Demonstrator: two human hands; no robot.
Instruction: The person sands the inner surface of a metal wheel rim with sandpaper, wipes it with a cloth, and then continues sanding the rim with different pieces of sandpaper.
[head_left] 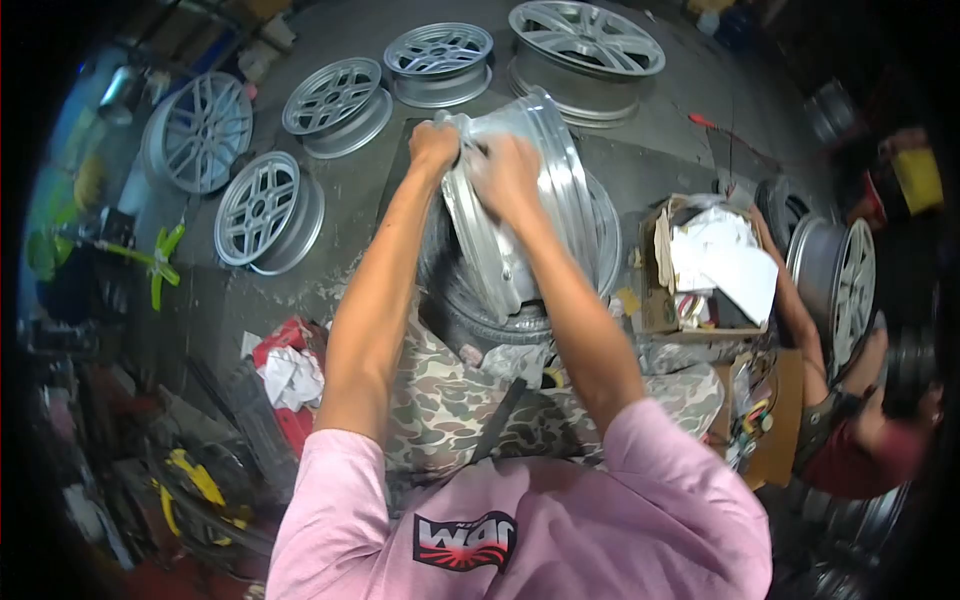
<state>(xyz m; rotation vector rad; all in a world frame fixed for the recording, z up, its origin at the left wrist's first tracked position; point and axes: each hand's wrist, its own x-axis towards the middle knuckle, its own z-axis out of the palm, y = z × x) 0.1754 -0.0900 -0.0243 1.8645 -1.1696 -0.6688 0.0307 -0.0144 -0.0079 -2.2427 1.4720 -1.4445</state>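
A silvery wheel rim (565, 185) stands tilted on edge between my forearms, resting on a black tire (470, 310) laid flat on the floor. My left hand (433, 147) is closed over the rim's upper left edge. Against the rim's near side, just right of the left hand, is my right hand (507, 175). Motion smears its fingers, and whether they hold anything does not show.
Several silver rims, among them a large rim (585, 45), stand around the far floor. At my right is a cardboard box (655, 310) holding white paper (725, 255). Another person (860, 450) sits beyond it. A green fan (160, 262) stands left.
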